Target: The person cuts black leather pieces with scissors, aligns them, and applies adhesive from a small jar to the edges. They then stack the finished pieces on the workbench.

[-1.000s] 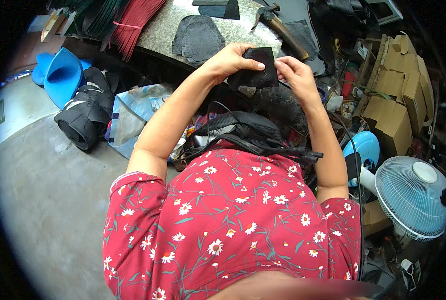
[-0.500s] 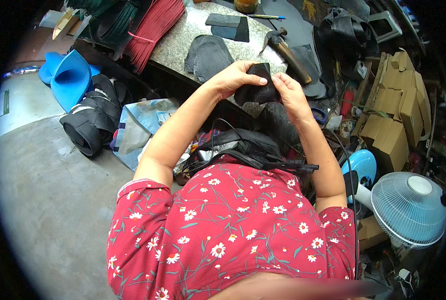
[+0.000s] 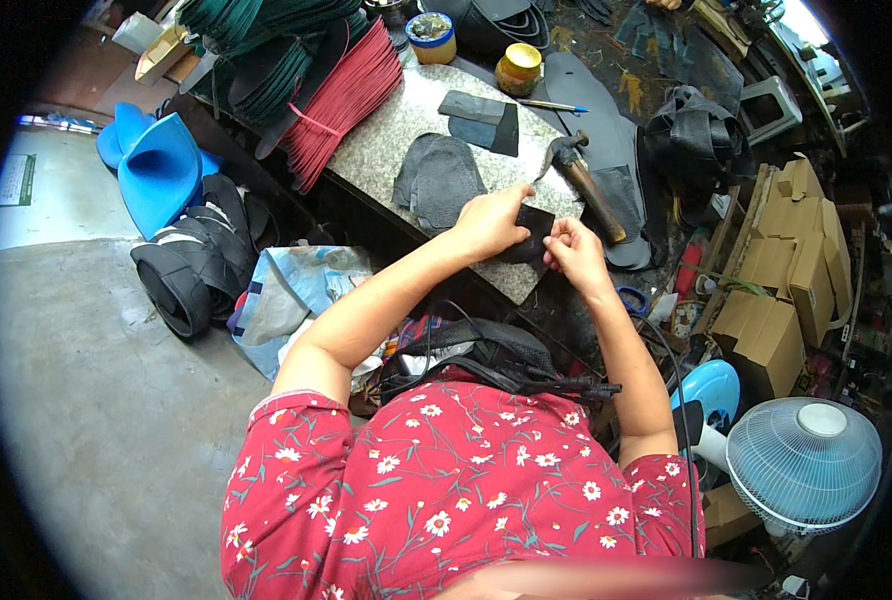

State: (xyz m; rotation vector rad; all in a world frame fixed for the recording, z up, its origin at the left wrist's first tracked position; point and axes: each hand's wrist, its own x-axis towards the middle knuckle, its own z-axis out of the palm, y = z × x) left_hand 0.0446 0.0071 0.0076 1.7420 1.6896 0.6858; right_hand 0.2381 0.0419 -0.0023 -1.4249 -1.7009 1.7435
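Between my two hands, over the near corner of the speckled stone slab (image 3: pixel 366 150), is a small black piece of material (image 3: pixel 532 232). My left hand (image 3: pixel 493 222) grips its left side, thumb against it. On its right edge, the fingertips of my right hand (image 3: pixel 574 252) are pinched together. Just beyond my left hand lie dark grey rounded sheet pieces (image 3: pixel 438 180), stacked on the slab. A hammer (image 3: pixel 591 190) with a wooden handle rests beyond my right hand. Farther back are flat dark rectangular pieces (image 3: pixel 481 120) and a pen (image 3: pixel 554 105).
Bundles of red strips (image 3: pixel 351 115) and green strips (image 3: pixel 256 60) lie at the back left, near a yellow jar (image 3: pixel 519 70) and a blue-rimmed tub (image 3: pixel 432 38). Cardboard boxes (image 3: pixel 766 300) and a fan (image 3: pixel 804 465) stand at right. Rolled black material (image 3: pixel 191 265) sits at left.
The view has shifted, showing more of the table's back. My hands have lowered the black piece toward the slab, and it now looks flatter and more covered by my left hand.
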